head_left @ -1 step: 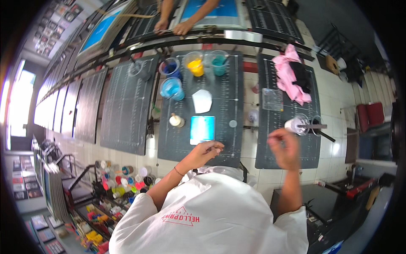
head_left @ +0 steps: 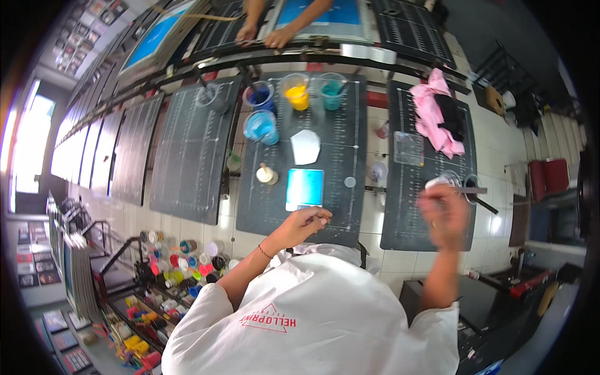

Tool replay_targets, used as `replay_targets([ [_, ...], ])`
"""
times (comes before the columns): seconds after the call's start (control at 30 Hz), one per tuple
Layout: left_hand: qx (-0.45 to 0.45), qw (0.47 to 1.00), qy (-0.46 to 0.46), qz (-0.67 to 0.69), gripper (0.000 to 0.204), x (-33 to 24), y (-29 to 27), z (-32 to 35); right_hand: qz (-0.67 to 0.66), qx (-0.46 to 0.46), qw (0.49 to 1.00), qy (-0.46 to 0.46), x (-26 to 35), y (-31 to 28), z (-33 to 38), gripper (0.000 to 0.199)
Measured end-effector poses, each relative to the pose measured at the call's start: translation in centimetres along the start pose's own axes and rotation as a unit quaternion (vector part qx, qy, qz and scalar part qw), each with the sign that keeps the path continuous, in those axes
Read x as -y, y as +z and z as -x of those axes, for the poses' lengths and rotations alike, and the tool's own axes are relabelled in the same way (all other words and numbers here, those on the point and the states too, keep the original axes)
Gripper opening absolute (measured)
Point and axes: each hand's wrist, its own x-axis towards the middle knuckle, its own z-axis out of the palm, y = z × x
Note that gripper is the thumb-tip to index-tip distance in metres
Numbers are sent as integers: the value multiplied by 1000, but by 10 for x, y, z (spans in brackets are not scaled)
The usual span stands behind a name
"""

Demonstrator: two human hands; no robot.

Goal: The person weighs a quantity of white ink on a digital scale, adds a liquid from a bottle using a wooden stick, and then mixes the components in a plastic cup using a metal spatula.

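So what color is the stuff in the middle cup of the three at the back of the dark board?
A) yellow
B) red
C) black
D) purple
A: the middle cup holds bright yellow paint, between a dark blue cup and a teal cup on the dark board.

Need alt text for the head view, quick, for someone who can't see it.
Left hand rests at the near edge of a dark pallet beside a blue-inked panel; right hand, blurred, is raised by a clear cup. Cups of blue, yellow and teal ink stand farther back.
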Motion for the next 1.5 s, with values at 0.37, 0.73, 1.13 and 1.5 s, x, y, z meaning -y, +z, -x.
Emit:
replay_targets([
  [0.37, -10, 993, -4, -116, 24, 43, -115, 79, 74, -16, 943, -325, 168, -18, -116, 17],
  [0.73, -236, 971, 25, -26, 18, 72, -139, 57, -30, -37, 992, 113, -21, 160, -119, 21],
  [1.13, -293, 947, 6, -130, 40, 97, -159, 10, 308, 48, 924, 221, -152, 269, -128, 36],
  [1.5, -333, 940, 0, -76, 37, 93, -150, 19, 330, 55, 933, 133, -108, 247, -141, 15],
])
